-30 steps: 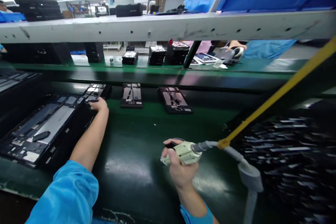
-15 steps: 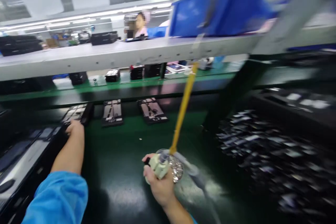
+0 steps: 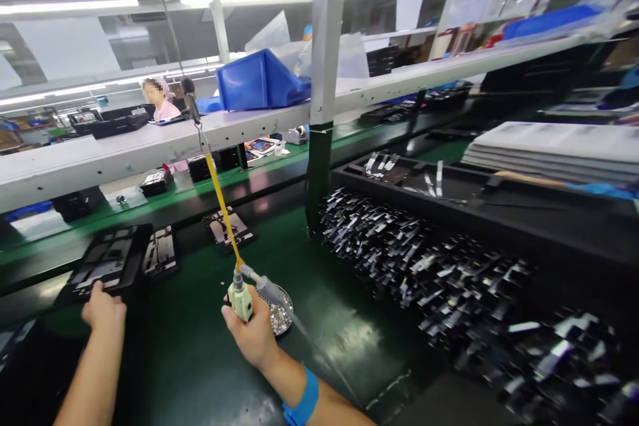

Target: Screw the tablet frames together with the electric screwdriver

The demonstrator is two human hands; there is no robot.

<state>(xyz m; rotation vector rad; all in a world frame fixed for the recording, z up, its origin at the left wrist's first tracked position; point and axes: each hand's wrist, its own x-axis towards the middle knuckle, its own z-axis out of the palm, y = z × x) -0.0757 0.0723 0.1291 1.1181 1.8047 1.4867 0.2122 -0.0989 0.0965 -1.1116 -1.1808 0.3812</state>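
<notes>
My left hand (image 3: 104,309) is closed on the near edge of a black tray (image 3: 143,246), which holds an opened flat device (image 3: 107,259), tablet-like, with pale panels. Its fingertips are partly hidden. In my right hand (image 3: 257,336) is a pale green electric screwdriver (image 3: 240,303), gripped around its body, with a yellow strap (image 3: 223,206) and a grey cable (image 3: 272,291) at its top. Just behind that hand stands a round dish (image 3: 291,319) of small silvery pieces, partly covered by it. Two similar opened devices, one (image 3: 160,249) beside the tray and another (image 3: 229,227) farther right, lie on the green bench.
A large heap of black and silvery strips (image 3: 424,259) covers the right side, before a long black tray (image 3: 469,200). Stacked white sheets (image 3: 554,146) lie beyond. A post (image 3: 325,46) and a shelf with a blue bin (image 3: 262,83) stand ahead. A person (image 3: 162,103) is farther back.
The view has swung right, revealing more of the strip heap. The tray and device at my left hand appear nearer and larger. My right hand still holds the screwdriver by the dish.
</notes>
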